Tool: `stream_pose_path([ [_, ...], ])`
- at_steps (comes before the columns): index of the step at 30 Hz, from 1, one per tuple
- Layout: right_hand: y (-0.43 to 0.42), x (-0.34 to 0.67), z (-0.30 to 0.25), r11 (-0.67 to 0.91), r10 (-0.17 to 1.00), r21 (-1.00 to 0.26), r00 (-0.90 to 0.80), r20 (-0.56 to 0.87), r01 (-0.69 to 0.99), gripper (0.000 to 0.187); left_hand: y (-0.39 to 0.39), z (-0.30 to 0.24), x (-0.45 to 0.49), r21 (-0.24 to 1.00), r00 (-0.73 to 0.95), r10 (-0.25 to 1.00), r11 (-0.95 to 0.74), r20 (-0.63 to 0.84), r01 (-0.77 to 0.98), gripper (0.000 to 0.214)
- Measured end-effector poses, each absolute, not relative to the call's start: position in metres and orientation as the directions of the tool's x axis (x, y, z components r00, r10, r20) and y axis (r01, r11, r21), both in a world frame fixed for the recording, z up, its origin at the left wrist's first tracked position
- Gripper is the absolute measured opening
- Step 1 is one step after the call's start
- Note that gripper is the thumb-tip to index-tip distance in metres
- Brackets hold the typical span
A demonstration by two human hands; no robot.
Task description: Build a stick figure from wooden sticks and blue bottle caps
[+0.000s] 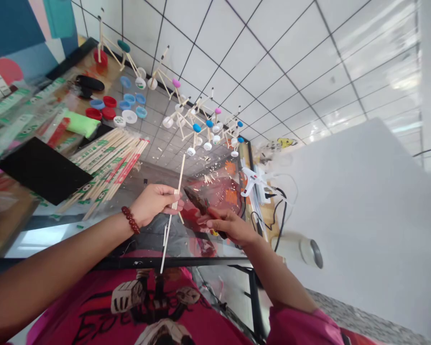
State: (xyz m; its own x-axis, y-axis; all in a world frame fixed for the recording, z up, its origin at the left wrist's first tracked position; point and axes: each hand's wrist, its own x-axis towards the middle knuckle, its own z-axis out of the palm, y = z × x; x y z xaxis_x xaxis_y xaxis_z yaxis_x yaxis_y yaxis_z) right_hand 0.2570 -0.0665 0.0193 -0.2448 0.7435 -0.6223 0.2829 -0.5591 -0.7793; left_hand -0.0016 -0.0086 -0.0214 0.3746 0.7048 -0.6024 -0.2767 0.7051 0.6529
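Observation:
My left hand, with a red bead bracelet on the wrist, is closed round a long thin wooden stick and a shorter piece beside it, held upright over the glass table. My right hand grips red-handled cutting pliers. Their dark jaws point left toward the stick, close to my left fingers. Small wooden offcuts lie on the glass just beyond the pliers.
Stick-and-bottle-cap models stand across the far table. Loose bottle caps, wrapped chopsticks, a black sheet and a green pack lie left. A white glue gun with cable sits right, a jar below it.

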Motion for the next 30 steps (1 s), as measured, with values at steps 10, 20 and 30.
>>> stream_pose_path([
  [10, -0.062, 0.248, 0.033, -0.669, 0.697, -0.729, -0.219, -0.683, 0.146, 0.03, -0.008, -0.021, -0.003, 0.643, 0.401, 0.702, 0.707, -0.588, -0.296, 0.022],
  [20, -0.064, 0.249, 0.028, -0.731, 0.658, -0.683, -0.265, -0.705, 0.002, 0.035, -0.006, -0.021, -0.004, 0.641, 0.411, 0.699, 0.709, -0.586, -0.292, 0.02],
  [30, -0.066, 0.252, 0.028, -0.685, 0.653, -0.717, -0.33, -0.682, 0.125, 0.048, -0.006, -0.02, -0.004, 0.637, 0.42, 0.692, 0.715, -0.587, -0.288, 0.019],
])
